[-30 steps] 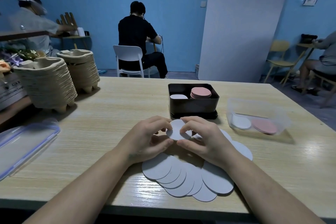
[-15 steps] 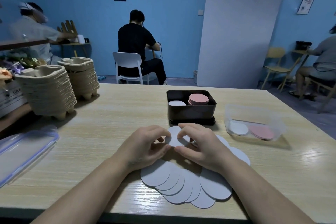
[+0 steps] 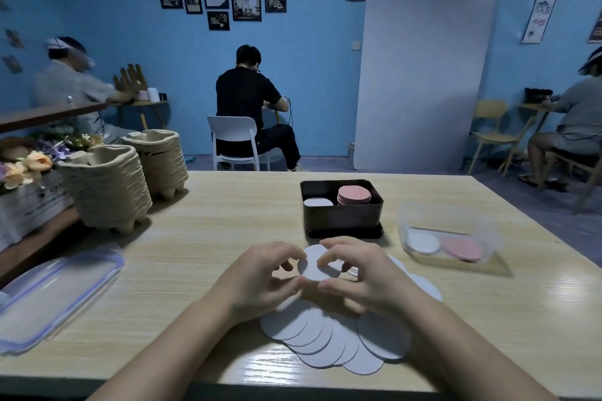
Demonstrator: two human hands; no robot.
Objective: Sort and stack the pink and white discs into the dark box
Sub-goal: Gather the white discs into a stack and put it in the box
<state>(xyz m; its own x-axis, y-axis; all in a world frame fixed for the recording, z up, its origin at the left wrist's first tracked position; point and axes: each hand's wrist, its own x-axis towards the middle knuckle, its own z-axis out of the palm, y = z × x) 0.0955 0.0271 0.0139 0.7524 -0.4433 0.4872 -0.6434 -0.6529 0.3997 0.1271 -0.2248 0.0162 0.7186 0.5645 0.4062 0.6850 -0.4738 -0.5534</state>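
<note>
Head view: clear tub (image 3: 488,233) near dark box (image 3: 342,220).

Between my left hand (image 3: 260,273) and right hand (image 3: 361,273), both pinching a white disc (image 3: 312,265) at lower centre, and the dark box (image 3: 342,218) just above them, only a narrow strip of bare table (image 3: 211,238) lies free. The box's near wall rises across that line; its top is open. Right of centre stands a clear tub (image 3: 488,229). At left, pulp-tray stacks (image 3: 110,189) and a flat lid (image 3: 55,290) flank wide bare wood. Fanned discs (image 3: 312,335) lie under my wrists.
</note>
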